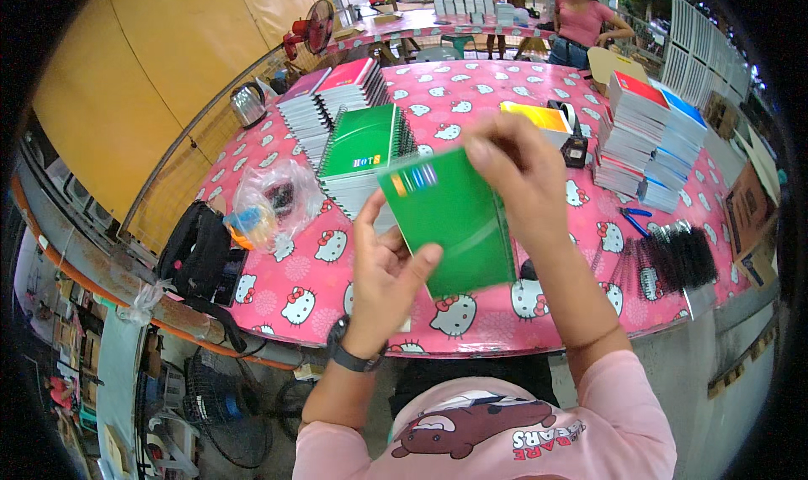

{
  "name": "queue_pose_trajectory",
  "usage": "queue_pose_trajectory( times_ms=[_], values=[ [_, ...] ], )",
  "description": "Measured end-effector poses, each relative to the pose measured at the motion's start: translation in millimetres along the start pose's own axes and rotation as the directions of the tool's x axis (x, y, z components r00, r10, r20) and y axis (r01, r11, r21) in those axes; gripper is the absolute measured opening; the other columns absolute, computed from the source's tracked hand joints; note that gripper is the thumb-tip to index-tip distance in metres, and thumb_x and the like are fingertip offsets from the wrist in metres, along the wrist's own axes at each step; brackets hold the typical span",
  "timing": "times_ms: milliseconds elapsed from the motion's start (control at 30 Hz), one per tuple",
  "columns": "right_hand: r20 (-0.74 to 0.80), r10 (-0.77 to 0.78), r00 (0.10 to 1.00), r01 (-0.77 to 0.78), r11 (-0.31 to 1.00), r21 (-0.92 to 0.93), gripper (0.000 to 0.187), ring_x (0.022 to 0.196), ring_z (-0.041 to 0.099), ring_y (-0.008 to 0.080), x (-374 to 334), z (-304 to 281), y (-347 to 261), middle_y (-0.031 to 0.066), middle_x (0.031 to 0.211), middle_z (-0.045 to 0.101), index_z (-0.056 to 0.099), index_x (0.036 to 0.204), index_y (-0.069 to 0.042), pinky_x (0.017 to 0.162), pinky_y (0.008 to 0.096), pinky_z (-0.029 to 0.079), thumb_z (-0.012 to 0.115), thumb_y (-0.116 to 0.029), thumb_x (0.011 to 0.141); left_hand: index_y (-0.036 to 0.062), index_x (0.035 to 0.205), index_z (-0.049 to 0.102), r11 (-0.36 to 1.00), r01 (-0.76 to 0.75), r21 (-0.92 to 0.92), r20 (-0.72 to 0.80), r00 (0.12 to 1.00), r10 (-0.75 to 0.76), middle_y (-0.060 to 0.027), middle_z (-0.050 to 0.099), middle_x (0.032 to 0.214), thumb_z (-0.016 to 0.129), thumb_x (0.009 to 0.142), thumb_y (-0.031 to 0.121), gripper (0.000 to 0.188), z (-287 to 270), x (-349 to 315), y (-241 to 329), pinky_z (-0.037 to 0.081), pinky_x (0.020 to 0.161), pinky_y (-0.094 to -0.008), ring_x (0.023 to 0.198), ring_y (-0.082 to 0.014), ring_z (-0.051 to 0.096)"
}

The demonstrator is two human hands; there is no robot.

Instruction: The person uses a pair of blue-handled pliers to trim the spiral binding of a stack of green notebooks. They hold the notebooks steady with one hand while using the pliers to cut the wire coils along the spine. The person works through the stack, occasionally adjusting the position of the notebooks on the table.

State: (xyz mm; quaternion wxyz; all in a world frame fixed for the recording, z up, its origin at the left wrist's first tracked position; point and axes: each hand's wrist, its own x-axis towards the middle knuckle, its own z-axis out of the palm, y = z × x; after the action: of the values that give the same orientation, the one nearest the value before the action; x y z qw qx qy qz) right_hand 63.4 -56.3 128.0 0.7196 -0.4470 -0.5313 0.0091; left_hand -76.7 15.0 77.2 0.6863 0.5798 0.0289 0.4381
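A green-covered notebook [454, 228] is held up over the near part of the table, tilted. My left hand [391, 257] grips its left edge, the thumb lying on the cover. At its upper right corner, the fingers of my right hand [518, 164] are pinched on the edge. Just beyond stands a stack of green spiral notebooks [362, 143]. Black wire binding coils [682, 257] lie in a heap to the right, with blue-handled pliers [635, 219] beside them.
Tall piles of red-topped notebooks [635, 127] and blue-topped notebooks [677, 148] stand at right. A yellow-topped stack [539, 122] sits by a black tape dispenser [576, 148]. At left are a clear plastic bag [273, 202], black bag [198, 244] and metal kettle [248, 104]. Two people stand far back.
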Motion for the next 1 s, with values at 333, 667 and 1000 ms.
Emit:
queue_pose_trajectory(
  times_ms=[333,667,1000],
  values=[
    [-0.071,0.064,0.995,-0.078,0.973,-0.217,0.026,0.07,0.06,0.0182,111,50,172,0.0102,0.076,0.064,0.062,0.083,0.001,0.065,0.0288,0.045,0.06,-0.025,0.081,-0.0028,0.111,0.059,0.438,-0.221,0.871,0.013,0.903,0.43,-0.0118,0.059,0.106,0.071,0.076,0.024,0.045,-100,121,3,0.043,0.083,-0.029,0.092,-0.0173,0.056],
    [-0.125,0.233,0.964,-0.186,0.934,0.304,0.03,0.067,0.053,0.0091,80,66,177,0.0032,0.073,0.061,0.064,0.08,0.001,0.063,0.0234,0.041,0.048,-0.023,0.09,-0.0105,0.107,0.059,0.76,-0.282,0.586,-0.302,0.794,0.528,-0.0167,0.065,0.095,0.036,0.097,0.032,0.049,-70,116,-43,0.044,0.079,-0.0295,0.087,-0.0187,0.059],
    [-0.139,0.302,0.943,-0.268,0.938,0.219,0.031,0.061,0.049,0.0083,87,61,188,0.0003,0.065,0.057,0.062,0.074,0.002,0.058,0.0246,0.039,0.053,-0.025,0.086,-0.0088,0.103,0.061,0.772,-0.313,0.553,-0.342,0.76,0.553,-0.0201,0.064,0.102,0.038,0.096,0.025,0.042,-68,116,-46,0.041,0.09,-0.0318,0.098,-0.0222,0.059]
  ],
)
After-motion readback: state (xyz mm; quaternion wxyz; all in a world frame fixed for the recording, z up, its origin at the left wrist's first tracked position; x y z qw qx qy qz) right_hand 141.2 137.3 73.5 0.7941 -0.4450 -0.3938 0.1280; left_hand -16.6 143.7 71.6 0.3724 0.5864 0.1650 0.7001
